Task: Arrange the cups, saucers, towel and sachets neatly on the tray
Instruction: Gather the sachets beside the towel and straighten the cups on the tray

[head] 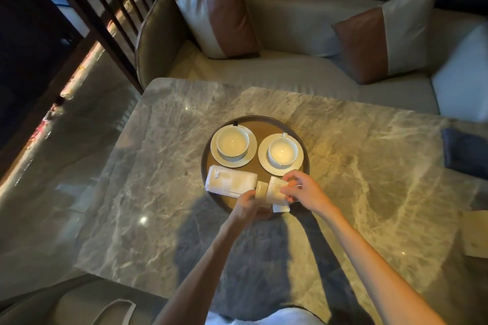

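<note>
— What are we losing here?
— The left grip [247, 204] and right grip [303, 187] are covering the near rim of the tray [203, 161], and their fingers are hiding parts of the narrow sachet [261, 191] and the wide sachet [276, 192].
— Are we reading the print?
— No, it is blurring out for us. The frame's right edge is cutting off the blue cloth [464, 150] on the tabletop [158, 166].

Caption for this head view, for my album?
The left hand and right hand hold sachets beside the folded towel on a tray with two cups on saucers.
</note>
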A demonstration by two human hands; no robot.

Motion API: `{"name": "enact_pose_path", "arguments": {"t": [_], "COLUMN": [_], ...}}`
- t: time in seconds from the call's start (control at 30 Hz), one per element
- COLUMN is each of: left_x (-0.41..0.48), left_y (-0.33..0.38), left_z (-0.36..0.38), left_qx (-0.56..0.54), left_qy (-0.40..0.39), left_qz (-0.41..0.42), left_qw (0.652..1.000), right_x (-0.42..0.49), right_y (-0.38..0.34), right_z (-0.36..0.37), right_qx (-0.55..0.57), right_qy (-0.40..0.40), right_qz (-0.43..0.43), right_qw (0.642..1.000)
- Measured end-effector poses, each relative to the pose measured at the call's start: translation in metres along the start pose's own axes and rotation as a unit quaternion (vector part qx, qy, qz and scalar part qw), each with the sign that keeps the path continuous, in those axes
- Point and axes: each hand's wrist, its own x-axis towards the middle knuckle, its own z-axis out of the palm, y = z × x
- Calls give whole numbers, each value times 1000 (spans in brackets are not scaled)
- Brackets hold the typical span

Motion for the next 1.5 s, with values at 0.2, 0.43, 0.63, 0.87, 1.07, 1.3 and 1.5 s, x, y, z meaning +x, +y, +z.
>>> {"name": "enact_pose_path", "arguments": {"t": [0.2, 0.43, 0.63, 0.87, 1.07, 1.3, 1.5], "left_x": [13, 24, 31, 25, 13, 12, 13], "left_y": [-1, -18, -30, -28, -24, -6, -4], "left_z": [13, -14, -26, -24, -22, -2, 5], "left_qx": [-11, 46, 38, 33, 46, -12, -15], "left_qy": [-88, -10, 29, 43, 15, -35, -61], "left_qz": [-11, 13, 20, -2, 41, 54, 33], "left_qw": [996, 999, 999, 999, 998, 998, 998], "right_x": [-5, 20, 28, 39, 30, 9, 1], "right_y": [3, 10, 15, 10, 5, 2, 3], "right_z": [10, 9, 31, 27, 1, 3, 8], "right_qx": [-96, -306, -480, -412, -158, 45, 51], "right_qy": [14, 55, -2, -10, 6, -11, -20], "right_qz": [-8, 21, 24, 73, 75, 90, 72], "right_qw": [995, 950, 877, 908, 985, 995, 996]}}
